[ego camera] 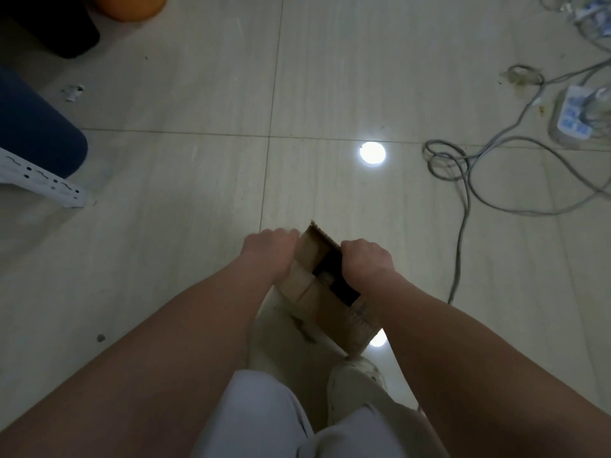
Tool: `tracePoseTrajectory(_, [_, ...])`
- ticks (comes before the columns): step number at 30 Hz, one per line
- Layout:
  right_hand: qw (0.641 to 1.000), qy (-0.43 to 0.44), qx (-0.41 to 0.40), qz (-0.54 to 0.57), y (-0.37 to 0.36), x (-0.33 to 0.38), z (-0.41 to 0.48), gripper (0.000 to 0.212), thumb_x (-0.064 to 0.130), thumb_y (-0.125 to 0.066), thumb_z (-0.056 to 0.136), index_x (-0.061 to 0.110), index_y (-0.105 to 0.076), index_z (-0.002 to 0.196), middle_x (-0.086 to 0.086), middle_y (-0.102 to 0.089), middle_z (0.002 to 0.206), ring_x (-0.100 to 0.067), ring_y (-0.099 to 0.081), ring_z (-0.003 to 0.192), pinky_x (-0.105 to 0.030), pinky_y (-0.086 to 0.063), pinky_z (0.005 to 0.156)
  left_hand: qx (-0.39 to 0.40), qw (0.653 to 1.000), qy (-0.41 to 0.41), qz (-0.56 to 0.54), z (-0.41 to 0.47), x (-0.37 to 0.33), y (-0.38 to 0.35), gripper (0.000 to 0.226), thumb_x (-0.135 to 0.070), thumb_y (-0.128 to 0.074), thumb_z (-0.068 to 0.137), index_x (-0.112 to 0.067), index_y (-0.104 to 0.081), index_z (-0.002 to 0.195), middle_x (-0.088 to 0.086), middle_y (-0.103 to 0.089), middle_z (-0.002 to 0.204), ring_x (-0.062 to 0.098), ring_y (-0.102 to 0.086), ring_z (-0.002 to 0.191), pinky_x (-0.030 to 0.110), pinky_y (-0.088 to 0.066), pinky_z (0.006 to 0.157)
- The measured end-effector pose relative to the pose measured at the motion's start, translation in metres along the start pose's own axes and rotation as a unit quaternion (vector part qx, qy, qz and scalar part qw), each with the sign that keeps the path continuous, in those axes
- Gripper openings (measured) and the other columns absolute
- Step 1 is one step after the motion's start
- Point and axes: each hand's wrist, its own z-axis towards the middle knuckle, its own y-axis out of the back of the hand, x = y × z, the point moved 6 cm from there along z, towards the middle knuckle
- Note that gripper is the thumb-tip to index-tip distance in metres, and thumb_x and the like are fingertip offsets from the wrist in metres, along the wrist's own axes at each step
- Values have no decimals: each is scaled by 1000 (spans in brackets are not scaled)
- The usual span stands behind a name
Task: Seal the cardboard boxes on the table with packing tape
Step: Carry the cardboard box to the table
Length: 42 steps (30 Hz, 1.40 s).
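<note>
A brown cardboard box (pixel 317 292) is held low over the tiled floor, in front of my legs, tilted, with its top open and a dark gap between the flaps. My left hand (pixel 269 247) grips the box's left side at the far end, fingers curled over the edge. My right hand (pixel 365 259) grips the right flap, knuckles up, fingers curled down into the opening. No tape roll shows in the head view, and no table is in sight.
Grey cables (pixel 463 180) loop across the floor at right, leading to a white power strip (pixel 575 114). A dark blue object (pixel 36 127) on a white perforated metal rail (pixel 43 181) stands at left. My white shoe (pixel 357 381) is just below the box.
</note>
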Motion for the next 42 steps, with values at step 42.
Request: tracePoseTrajectory(42, [484,-7,-194,853,770,-75,-386,14,2,-44,96,4,-51,84,-10,-55,91,-23,-62,90,-35,-55,88,-251,677,-44,-690,-337,83,784,66,-46,-75,66,-23,-53,124,0,-59,113,17,-56,99,30,-44,72])
